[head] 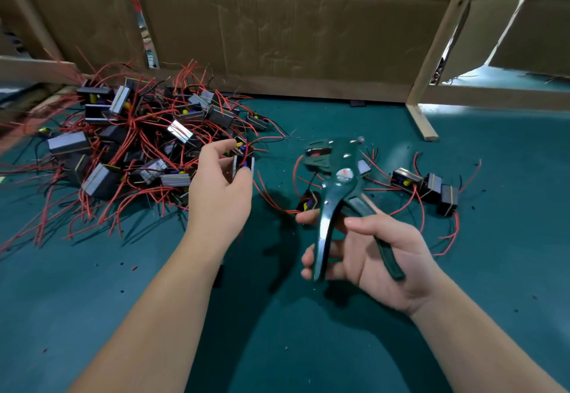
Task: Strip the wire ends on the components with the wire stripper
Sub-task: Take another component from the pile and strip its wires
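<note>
The left hand pinches a small black component between thumb and fingertips, at the near edge of a tangled pile of components with red wires on the green tabletop. The right hand is curled round the spread handles of the green wire stripper, held above the tabletop with its blurred head pointing away. A few more components lie to the right, and a cardboard wall stands behind.
</note>
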A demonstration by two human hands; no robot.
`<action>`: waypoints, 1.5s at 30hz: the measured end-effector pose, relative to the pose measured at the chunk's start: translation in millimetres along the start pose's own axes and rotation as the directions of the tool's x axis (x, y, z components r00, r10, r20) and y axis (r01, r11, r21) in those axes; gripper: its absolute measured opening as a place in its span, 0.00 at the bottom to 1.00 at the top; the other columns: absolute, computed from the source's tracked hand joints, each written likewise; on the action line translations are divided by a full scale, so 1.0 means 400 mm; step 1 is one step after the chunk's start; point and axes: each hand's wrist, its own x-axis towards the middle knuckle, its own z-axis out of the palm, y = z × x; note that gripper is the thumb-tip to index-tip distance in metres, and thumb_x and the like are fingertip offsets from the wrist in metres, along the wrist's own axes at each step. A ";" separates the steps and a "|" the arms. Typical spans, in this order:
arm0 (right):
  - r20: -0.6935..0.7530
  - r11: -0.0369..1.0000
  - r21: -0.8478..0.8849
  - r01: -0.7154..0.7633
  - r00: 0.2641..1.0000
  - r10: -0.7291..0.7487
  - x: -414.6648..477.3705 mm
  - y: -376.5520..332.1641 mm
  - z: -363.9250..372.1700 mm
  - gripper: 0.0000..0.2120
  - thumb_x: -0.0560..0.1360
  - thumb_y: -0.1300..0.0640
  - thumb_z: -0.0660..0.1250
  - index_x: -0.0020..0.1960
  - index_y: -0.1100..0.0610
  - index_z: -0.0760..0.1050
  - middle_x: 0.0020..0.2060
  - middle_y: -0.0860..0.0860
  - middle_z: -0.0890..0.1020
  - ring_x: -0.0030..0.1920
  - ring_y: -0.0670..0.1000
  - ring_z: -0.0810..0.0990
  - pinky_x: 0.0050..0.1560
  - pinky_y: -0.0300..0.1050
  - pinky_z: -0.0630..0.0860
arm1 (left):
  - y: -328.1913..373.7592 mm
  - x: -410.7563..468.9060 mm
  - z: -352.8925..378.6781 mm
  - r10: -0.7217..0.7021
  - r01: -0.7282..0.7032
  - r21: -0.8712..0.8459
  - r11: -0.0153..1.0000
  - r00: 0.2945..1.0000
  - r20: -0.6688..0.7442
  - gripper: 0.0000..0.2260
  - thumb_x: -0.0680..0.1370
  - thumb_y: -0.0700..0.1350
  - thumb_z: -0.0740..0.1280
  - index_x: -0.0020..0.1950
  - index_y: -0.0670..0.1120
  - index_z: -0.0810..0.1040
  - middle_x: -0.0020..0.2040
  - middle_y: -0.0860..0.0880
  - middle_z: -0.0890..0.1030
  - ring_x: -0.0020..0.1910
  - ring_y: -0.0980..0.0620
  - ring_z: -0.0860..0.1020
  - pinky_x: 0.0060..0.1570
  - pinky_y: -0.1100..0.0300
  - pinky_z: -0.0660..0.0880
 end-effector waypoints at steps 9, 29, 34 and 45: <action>-0.266 0.885 -0.373 0.279 0.882 -0.390 -0.047 -0.031 0.058 0.16 0.68 0.64 0.60 0.55 0.62 0.72 0.54 0.62 0.81 0.39 0.66 0.80 0.44 0.67 0.78 | 0.001 0.022 -0.006 -0.291 0.299 -0.376 0.877 0.953 0.081 0.11 0.78 0.34 0.61 0.60 0.41 0.72 0.53 0.40 0.77 0.38 0.47 0.81 0.32 0.62 0.77; -0.214 0.887 -0.418 -0.193 0.971 0.111 -0.063 -0.130 0.112 0.52 0.58 0.63 0.68 0.76 0.38 0.51 0.46 0.65 0.81 0.36 0.69 0.79 0.36 0.62 0.77 | 0.060 -0.038 0.000 -0.116 0.339 -0.439 0.832 0.881 0.459 0.06 0.73 0.36 0.69 0.44 0.47 0.77 0.39 0.48 0.81 0.21 0.56 0.68 0.21 0.66 0.64; -0.163 0.890 -0.434 -0.139 0.984 0.074 -0.057 -0.089 0.115 0.41 0.66 0.63 0.61 0.74 0.37 0.56 0.44 0.62 0.81 0.36 0.69 0.79 0.38 0.63 0.78 | 0.062 -0.051 0.008 -0.109 0.340 -0.416 0.843 0.867 0.487 0.12 0.75 0.37 0.69 0.52 0.46 0.68 0.31 0.51 0.82 0.22 0.56 0.72 0.21 0.66 0.69; -0.158 0.887 -0.448 -0.111 0.986 0.044 -0.088 -0.089 0.087 0.35 0.67 0.62 0.61 0.69 0.36 0.65 0.46 0.63 0.81 0.37 0.70 0.79 0.41 0.66 0.77 | 0.061 -0.054 0.005 -0.044 0.312 -0.458 0.832 0.861 0.507 0.05 0.77 0.41 0.67 0.41 0.45 0.74 0.33 0.47 0.82 0.27 0.52 0.78 0.29 0.61 0.78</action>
